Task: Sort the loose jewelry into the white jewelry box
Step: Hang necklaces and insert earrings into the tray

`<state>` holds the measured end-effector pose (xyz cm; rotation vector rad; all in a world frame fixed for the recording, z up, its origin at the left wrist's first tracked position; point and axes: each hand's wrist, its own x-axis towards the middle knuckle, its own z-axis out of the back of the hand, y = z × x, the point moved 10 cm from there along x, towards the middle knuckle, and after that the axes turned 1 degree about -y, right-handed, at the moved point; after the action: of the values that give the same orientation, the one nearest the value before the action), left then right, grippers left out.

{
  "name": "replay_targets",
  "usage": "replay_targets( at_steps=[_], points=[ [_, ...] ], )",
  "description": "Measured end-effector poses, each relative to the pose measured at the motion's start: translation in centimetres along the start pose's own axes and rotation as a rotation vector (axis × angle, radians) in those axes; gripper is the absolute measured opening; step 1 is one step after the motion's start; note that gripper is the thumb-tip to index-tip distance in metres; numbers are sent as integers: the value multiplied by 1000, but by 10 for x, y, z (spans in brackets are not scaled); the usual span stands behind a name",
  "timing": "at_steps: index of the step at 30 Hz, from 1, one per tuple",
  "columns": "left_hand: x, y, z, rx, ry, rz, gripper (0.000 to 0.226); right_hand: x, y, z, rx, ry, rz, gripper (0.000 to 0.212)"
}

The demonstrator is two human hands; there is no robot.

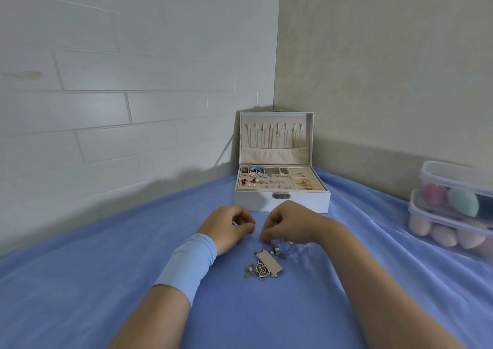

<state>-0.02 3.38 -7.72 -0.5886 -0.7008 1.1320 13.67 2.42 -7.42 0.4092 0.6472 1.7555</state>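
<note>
The open white jewelry box (282, 203) is holding many pieces, and just in front of it the right hand (291, 226) is pinching at a small shiny silver jewelry pile (262, 267), the left hand (231, 227) curling its fingers, hold unclear

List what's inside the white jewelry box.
In the white jewelry box: earrings and gold pieces in tray compartments; necklaces hang in the lid. Lid pocket contents are hidden.

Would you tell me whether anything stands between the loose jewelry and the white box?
Nothing visible does: only the left hand and right hand sit between the loose jewelry and the open white jewelry box.
</note>
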Motion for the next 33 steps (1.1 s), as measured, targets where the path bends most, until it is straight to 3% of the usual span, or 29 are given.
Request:
replay_targets(
  at_steps=[10, 19, 33],
  points=[
    [-5, -8, 1, -85, -4, -18, 13, 1, -2, 4, 339, -65, -7, 20],
    [-7, -16, 9, -182, -33, -4, 14, -3, 5, 6, 597, -96, 21, 19],
    [65, -70, 37, -104, 7, -77, 16, 24, 24, 103, 434, -378, 177, 3]
  ],
)
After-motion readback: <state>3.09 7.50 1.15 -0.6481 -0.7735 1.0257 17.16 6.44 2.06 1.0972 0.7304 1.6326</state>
